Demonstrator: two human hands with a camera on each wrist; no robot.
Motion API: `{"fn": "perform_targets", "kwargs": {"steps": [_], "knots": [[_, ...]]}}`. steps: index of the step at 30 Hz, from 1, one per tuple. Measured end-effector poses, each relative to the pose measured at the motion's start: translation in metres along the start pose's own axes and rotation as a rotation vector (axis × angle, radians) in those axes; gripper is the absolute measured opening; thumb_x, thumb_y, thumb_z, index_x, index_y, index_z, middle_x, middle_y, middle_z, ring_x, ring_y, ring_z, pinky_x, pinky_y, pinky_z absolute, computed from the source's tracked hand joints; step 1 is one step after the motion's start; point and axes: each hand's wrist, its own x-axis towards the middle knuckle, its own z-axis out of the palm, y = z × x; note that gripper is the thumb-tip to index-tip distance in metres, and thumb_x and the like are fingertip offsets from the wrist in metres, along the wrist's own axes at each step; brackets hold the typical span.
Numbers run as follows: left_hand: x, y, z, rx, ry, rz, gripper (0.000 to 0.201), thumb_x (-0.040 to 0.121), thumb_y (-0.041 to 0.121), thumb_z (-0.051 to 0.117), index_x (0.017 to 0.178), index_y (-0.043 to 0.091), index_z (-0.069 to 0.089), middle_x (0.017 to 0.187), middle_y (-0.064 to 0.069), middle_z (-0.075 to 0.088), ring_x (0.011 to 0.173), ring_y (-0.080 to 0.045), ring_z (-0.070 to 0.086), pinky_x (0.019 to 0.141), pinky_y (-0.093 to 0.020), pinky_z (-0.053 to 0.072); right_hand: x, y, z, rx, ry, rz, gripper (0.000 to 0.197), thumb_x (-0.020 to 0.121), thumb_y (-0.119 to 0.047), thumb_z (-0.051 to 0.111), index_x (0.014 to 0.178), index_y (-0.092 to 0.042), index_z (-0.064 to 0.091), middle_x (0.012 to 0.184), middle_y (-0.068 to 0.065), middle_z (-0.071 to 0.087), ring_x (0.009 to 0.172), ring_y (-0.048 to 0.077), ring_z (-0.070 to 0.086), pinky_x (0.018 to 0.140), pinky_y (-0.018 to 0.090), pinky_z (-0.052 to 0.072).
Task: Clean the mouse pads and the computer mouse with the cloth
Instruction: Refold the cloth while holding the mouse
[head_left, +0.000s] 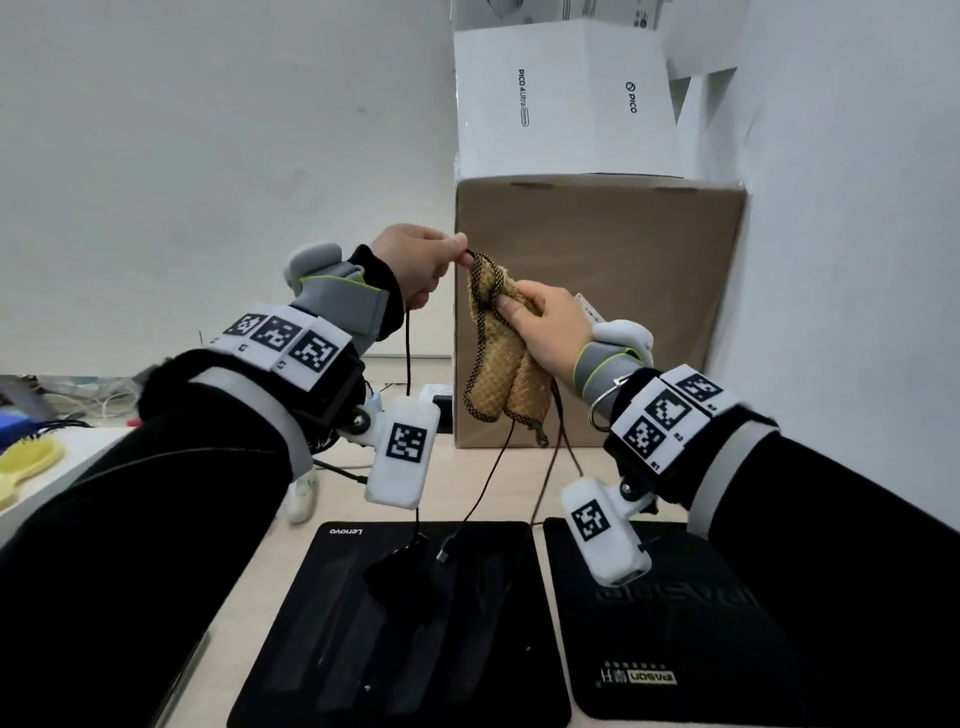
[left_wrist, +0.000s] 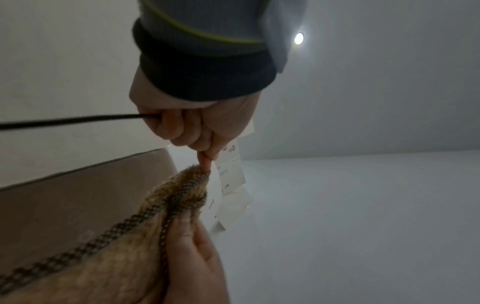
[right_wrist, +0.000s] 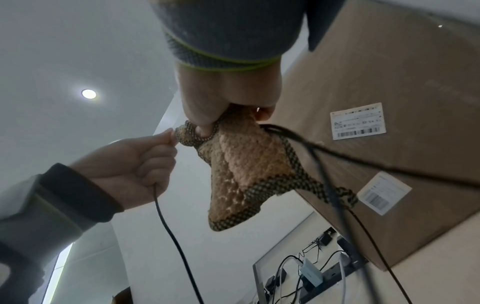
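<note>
A tan cloth with a dark checked border hangs in the air above the desk. My right hand grips its bunched upper part. My left hand pinches the cloth's top corner and holds the black mouse cable in its curled fingers. The cable drops to the dark mouse over the Lenovo pad; I cannot tell if the mouse touches the pad. Another length runs down from the cloth to a USB plug. A second black pad lies to the right. The wrist views show cloth and cable.
A brown cardboard box stands just behind the hands, with a white PICO box on top. A white wall closes the right side. A yellow hairbrush lies at the far left. Chargers and cords sit at the desk's back.
</note>
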Motion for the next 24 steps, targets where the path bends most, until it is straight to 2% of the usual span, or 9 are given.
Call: {"fn": "perform_targets", "kwargs": {"steps": [4, 8, 11, 14, 17, 21, 22, 23, 24], "knots": [[0.001, 0.001, -0.013, -0.166, 0.133, 0.009, 0.033, 0.098, 0.023, 0.046, 0.067, 0.013, 0.055, 0.029, 0.013, 0.029, 0.025, -0.001, 0.019, 0.031, -0.009, 0.012, -0.018, 0.028, 0.002, -0.116, -0.049, 0.065, 0.013, 0.091, -0.024, 0.054, 0.082, -0.018, 0.062, 0.077, 0.003, 0.061, 0.076, 0.019, 0.054, 0.069, 0.029, 0.040], [0.002, -0.004, -0.032, -0.253, 0.238, -0.001, 0.033, 0.098, 0.024, 0.046, 0.067, 0.014, 0.053, 0.028, 0.013, 0.028, 0.024, -0.001, 0.020, 0.031, -0.008, 0.013, -0.046, 0.067, 0.006, -0.226, -0.128, 0.152, 0.020, 0.091, -0.023, 0.055, 0.097, -0.008, 0.067, 0.094, 0.012, 0.070, 0.088, 0.026, 0.062, 0.070, 0.027, 0.039], [0.002, -0.018, -0.036, -0.239, 0.273, -0.024, 0.033, 0.097, 0.025, 0.046, 0.067, 0.014, 0.054, 0.027, 0.013, 0.028, 0.023, -0.001, 0.020, 0.031, -0.007, 0.013, -0.062, 0.084, 0.011, -0.254, -0.169, 0.210, 0.022, 0.092, -0.026, 0.054, 0.106, -0.016, 0.068, 0.102, 0.009, 0.071, 0.096, 0.028, 0.063, 0.072, 0.025, 0.039], [0.004, -0.037, -0.037, -0.215, 0.293, -0.079, 0.034, 0.098, 0.025, 0.044, 0.068, 0.015, 0.055, 0.029, 0.012, 0.029, 0.023, -0.002, 0.019, 0.033, -0.006, 0.012, -0.067, 0.090, 0.019, -0.297, -0.178, 0.248, 0.021, 0.091, -0.033, 0.052, 0.102, -0.023, 0.067, 0.099, 0.003, 0.070, 0.098, 0.028, 0.062, 0.083, 0.033, 0.044], [0.004, -0.054, -0.038, -0.086, 0.283, -0.185, 0.035, 0.098, 0.023, 0.042, 0.066, 0.014, 0.053, 0.046, 0.004, 0.034, 0.025, -0.004, 0.026, 0.036, -0.009, 0.017, -0.068, 0.091, 0.022, -0.352, -0.148, 0.276, 0.021, 0.091, -0.037, 0.050, 0.101, -0.026, 0.066, 0.100, 0.001, 0.070, 0.102, 0.028, 0.060, 0.088, 0.035, 0.035], [0.001, -0.074, -0.034, 0.094, 0.266, -0.325, 0.032, 0.095, 0.012, 0.043, 0.065, 0.010, 0.054, 0.062, -0.006, 0.043, 0.051, -0.015, 0.040, 0.049, -0.022, 0.033, -0.067, 0.090, 0.019, -0.377, -0.112, 0.273, 0.021, 0.092, -0.038, 0.048, 0.102, -0.028, 0.065, 0.103, 0.000, 0.070, 0.106, 0.028, 0.058, 0.079, 0.032, 0.024], [0.001, -0.078, -0.033, 0.125, 0.267, -0.332, 0.028, 0.095, 0.010, 0.042, 0.072, 0.008, 0.057, 0.068, -0.010, 0.049, 0.057, -0.018, 0.046, 0.053, -0.025, 0.038, -0.067, 0.089, 0.018, -0.383, -0.115, 0.274, 0.021, 0.092, -0.037, 0.048, 0.101, -0.029, 0.065, 0.102, 0.000, 0.070, 0.105, 0.029, 0.058, 0.079, 0.031, 0.023], [0.000, -0.082, -0.030, 0.208, 0.262, -0.315, 0.020, 0.095, 0.010, 0.043, 0.087, 0.006, 0.061, 0.080, -0.015, 0.057, 0.069, -0.025, 0.056, 0.063, -0.029, 0.046, -0.066, 0.088, 0.019, -0.391, -0.122, 0.272, 0.020, 0.093, -0.036, 0.048, 0.100, -0.029, 0.065, 0.102, 0.000, 0.070, 0.105, 0.029, 0.058, 0.079, 0.031, 0.022], [0.002, -0.087, -0.028, 0.346, 0.253, -0.278, 0.024, 0.094, 0.012, 0.045, 0.110, 0.005, 0.061, 0.102, -0.020, 0.061, 0.091, -0.031, 0.061, 0.080, -0.034, 0.050, -0.066, 0.086, 0.019, -0.403, -0.132, 0.264, 0.020, 0.093, -0.035, 0.048, 0.100, -0.028, 0.065, 0.100, 0.001, 0.070, 0.105, 0.029, 0.058, 0.079, 0.031, 0.022]]}}
